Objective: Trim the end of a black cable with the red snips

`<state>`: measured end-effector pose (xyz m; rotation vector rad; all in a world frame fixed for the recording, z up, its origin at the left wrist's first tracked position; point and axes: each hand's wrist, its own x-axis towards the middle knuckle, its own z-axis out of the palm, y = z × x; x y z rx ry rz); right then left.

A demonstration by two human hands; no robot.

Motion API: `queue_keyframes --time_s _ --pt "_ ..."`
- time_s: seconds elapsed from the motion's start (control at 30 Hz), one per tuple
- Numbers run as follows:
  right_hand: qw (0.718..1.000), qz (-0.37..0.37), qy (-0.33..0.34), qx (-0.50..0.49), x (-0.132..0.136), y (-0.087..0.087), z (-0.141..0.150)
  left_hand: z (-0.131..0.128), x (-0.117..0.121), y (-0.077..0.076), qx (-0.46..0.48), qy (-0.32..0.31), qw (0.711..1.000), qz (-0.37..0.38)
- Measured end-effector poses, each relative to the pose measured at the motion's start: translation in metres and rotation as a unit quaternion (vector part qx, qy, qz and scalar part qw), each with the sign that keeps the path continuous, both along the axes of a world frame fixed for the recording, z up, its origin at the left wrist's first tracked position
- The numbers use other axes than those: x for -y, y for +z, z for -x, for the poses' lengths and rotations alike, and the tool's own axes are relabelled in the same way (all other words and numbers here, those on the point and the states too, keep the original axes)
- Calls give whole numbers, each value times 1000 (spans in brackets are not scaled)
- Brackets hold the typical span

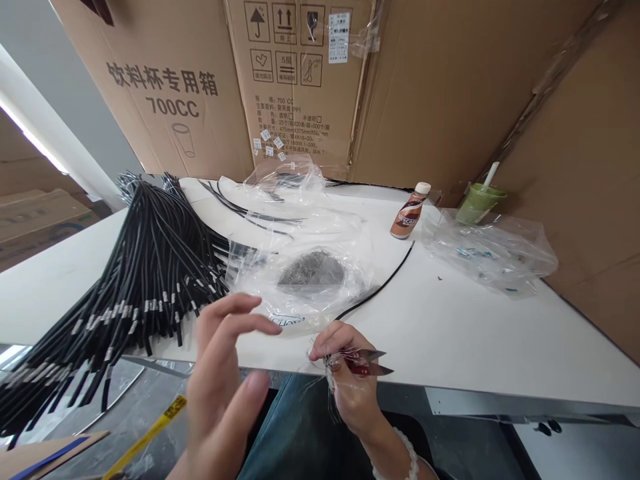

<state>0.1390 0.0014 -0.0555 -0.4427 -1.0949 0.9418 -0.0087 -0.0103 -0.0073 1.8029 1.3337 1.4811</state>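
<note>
My left hand (225, 387) hovers in front of the table edge with fingers spread and nothing in it. My right hand (347, 377) is closed around red-handled pliers (367, 363) whose metal jaws point right. Its fingertips also pinch the near end of a single black cable (380, 288) that runs away across the white table (450, 320). Thin strands hang down from that hand. A clear plastic bag (305, 273) holding a grey heap of small parts lies just beyond both hands.
A big bundle of black cables with silver bands (145, 280) drapes over the table's left edge. A brown drink bottle (410, 211), a green cup with a straw (477, 200) and another clear bag (495, 250) sit at the right. Cardboard boxes (300, 80) wall the back and right.
</note>
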Motion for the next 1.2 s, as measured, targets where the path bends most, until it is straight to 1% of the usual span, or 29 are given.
queue_keyframes --time_s 0.03,0.07,0.1,0.13,0.17,0.23,0.33,0.47,0.63,0.83,1.03,1.2 --pt "1000 -2 0 1 0 0 0 1 -7 9 47 -52 997 37" --pt "1000 -5 0 2 0 0 0 1 -13 16 63 -114 988 85" --pt "1000 -7 0 4 0 0 0 0 -17 21 76 -161 975 133" --pt "1000 -8 -1 5 0 -1 0 -2 -20 24 80 -194 962 177" --pt "1000 -9 -1 7 1 -1 0 -4 -22 27 78 -219 949 213" --pt "1000 -9 -1 13 1 -2 0 -6 -22 30 74 -246 931 261" --pt "1000 -7 -3 20 1 -4 0 -5 -22 33 65 -283 911 292" --pt "1000 -9 -7 29 1 -4 0 -2 -23 39 44 -302 906 293" --pt "999 -16 -10 45 1 -2 -1 -4 -21 47 14 -265 922 280" --pt "999 -10 -12 50 0 -4 -3 0 -23 47 9 -299 915 272" --pt "999 1 -6 53 0 -7 -3 -6 -30 50 -60 -260 919 290" --pt "998 -1 -18 54 -1 -6 -4 -4 -35 50 -85 -277 910 297"
